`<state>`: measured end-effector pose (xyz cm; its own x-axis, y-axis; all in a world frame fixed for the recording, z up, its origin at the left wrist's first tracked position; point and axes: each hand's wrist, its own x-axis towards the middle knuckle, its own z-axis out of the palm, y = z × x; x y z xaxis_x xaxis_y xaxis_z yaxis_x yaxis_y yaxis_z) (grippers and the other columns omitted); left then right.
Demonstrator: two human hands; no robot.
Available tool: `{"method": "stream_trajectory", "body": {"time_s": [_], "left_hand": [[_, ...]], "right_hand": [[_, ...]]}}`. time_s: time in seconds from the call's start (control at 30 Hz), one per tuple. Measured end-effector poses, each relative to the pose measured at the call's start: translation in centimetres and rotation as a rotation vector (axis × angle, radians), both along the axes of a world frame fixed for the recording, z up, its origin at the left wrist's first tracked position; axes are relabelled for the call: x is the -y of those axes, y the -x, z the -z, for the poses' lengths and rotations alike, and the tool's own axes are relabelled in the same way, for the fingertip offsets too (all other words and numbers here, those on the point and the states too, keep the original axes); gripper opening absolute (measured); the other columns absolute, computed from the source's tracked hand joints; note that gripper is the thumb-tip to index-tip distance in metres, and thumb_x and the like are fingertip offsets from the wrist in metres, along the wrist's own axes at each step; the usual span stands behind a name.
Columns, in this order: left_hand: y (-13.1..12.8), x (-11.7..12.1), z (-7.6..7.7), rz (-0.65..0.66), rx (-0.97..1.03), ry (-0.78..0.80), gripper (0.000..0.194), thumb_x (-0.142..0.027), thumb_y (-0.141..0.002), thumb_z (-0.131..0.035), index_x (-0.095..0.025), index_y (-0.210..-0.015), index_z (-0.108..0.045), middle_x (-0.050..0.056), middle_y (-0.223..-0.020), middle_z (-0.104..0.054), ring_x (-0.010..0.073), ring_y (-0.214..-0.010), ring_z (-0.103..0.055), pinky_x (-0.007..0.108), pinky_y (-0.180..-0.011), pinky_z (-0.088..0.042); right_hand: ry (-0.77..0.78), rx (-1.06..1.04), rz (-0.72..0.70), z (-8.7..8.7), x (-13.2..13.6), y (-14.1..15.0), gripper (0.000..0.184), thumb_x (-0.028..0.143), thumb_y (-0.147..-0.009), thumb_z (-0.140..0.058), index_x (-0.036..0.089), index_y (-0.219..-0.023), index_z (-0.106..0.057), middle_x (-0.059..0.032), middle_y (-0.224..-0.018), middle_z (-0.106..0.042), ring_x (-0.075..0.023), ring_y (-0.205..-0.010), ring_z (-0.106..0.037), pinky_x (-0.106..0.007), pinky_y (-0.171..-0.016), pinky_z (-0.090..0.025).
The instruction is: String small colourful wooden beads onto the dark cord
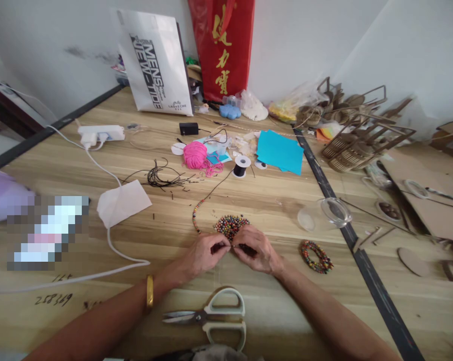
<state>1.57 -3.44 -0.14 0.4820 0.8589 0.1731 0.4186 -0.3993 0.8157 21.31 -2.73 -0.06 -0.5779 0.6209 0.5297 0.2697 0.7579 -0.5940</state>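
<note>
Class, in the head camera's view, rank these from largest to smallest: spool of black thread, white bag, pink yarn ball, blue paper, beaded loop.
1. White bag
2. Blue paper
3. Pink yarn ball and beaded loop: too alike to rank
4. Spool of black thread

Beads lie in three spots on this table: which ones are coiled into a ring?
The bead coil right of the right hand; the others are a loose pile and a strand curving to the left hand.

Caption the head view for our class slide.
Left hand and right hand close together beside loose beads and beaded cord.
</note>
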Motion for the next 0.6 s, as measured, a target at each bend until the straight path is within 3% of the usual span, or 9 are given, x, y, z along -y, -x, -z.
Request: {"method": "stream_trajectory", "body": {"time_s": [0.6], "left_hand": [[0.01, 0.10, -0.36, 0.003, 0.029, -0.007, 0.009, -0.012, -0.076, -0.058, -0.016, -0.074, -0.065, 0.000, -0.066, -0.066, 0.0108, -0.058, -0.056, 0.021, -0.061, -0.045]], "right_hand": [[-0.009, 0.005, 0.003, 0.23, -0.01, -0.10, 0.007, 0.015, -0.085, -0.056, 0.018, -0.091, -0.058, -0.0072, -0.081, -0.066, -0.0167, -0.075, -0.059, -0.032, -0.072, -0.048]]}}
